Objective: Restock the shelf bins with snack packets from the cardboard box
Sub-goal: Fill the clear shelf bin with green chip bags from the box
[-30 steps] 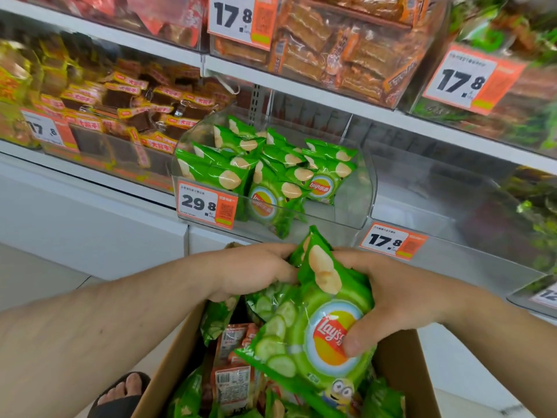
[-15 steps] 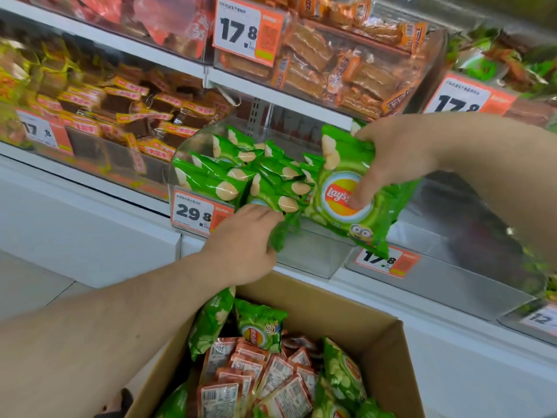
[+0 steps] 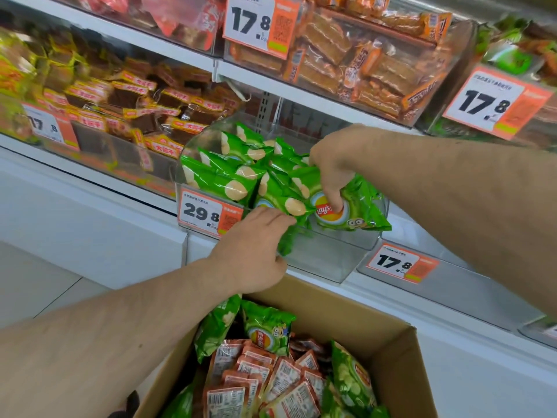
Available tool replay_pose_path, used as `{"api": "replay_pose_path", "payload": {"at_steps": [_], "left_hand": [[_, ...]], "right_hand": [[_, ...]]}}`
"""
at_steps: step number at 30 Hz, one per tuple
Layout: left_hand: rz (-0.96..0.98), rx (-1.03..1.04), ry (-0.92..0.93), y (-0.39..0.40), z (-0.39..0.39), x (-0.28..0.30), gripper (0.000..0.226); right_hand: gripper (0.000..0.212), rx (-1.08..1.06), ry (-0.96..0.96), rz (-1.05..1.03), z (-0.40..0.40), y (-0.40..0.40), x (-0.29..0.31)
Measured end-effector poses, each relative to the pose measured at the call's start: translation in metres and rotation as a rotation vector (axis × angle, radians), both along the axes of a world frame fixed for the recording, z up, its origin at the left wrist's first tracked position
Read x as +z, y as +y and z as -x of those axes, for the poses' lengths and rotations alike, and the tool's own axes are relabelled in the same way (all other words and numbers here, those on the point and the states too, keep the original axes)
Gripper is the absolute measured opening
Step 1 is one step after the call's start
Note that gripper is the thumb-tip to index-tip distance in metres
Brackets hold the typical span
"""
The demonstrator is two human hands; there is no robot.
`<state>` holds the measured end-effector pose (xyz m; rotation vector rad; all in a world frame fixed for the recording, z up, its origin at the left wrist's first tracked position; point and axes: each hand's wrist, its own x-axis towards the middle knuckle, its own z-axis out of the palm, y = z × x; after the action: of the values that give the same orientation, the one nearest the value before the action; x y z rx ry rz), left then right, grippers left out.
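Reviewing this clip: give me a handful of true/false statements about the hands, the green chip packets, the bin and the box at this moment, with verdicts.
1. The right hand holds a green chip packet at the clear bin. True.
2. The bin's price tag reads 17.8. False: it reads 29.8.
3. The left hand is down inside the cardboard box. False: it is up at the bin's front edge, touching packets.
4. The box holds green packets and orange-red ones. True.
5. The bin holds no packets. False: green packets are piled in it.
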<state>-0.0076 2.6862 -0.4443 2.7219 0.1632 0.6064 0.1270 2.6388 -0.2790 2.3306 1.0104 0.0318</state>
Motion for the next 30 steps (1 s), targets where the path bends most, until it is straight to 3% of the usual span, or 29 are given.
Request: {"api": "replay_pose_path", "payload": {"at_steps": [4,9,13,20,25,28,30], "left_hand": [[0.004,0.005,0.004,0.0,-0.001,0.0,0.069],[0.02,-0.01,0.006,0.002,-0.001,0.0,0.069],[0.024,-0.01,0.019,0.002,0.0,-0.001,0.07],[0.016,-0.032,0.022,0.0,0.001,0.002,0.071],[0.006,-0.038,0.025,0.001,0.002,0.0,0.073],[0.017,-0.028,0.023,0.0,0.001,-0.001,0.072],[0.034,-0.016,0.014,-0.001,-0.001,-0.001,0.071]], "right_hand": [[0.096,0.064,0.054,-0.009,-0.009,0.001,-0.001],[0.104,0.043,0.21,-0.101,-0.046,-0.023,-0.019],[0.131,-0.014,0.226,-0.068,-0.062,-0.043,-0.037],[0.133,0.0,0.092,0.112,-0.068,-0.046,-0.082],[0.146,0.015,0.243,-0.039,-0.068,-0.052,-0.069],[0.129,0.098,0.116,-0.231,-0.066,-0.061,-0.072],[0.087,0.124,0.021,-0.261,-0.066,-0.064,-0.078]]}}
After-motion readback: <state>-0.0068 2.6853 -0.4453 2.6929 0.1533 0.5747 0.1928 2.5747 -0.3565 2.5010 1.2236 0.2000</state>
